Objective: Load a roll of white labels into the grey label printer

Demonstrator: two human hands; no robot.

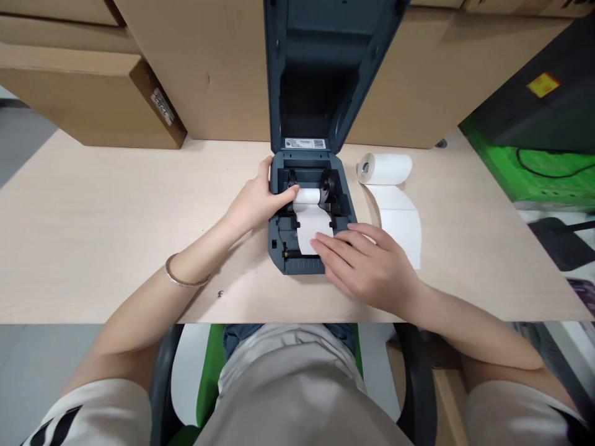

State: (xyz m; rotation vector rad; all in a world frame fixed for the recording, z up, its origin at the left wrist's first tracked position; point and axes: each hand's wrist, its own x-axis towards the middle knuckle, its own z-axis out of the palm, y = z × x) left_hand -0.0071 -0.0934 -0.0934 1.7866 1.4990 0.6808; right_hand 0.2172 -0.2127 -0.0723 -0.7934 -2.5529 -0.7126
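Observation:
A dark grey-blue label printer stands on the table with its lid raised. Inside it, a small white paper roll sits between black holders, and its loose strip runs toward the front edge. My left hand is around the printer's left wall, fingers outside and thumb reaching in to the roll's left end. The fingers of my right hand are stretched out over the printer's front right, fingertips touching the strip near its front end.
A larger white label roll lies right of the printer, its unrolled strip curving toward me. Cardboard boxes line the back of the table. At the right is a dark case above a green surface.

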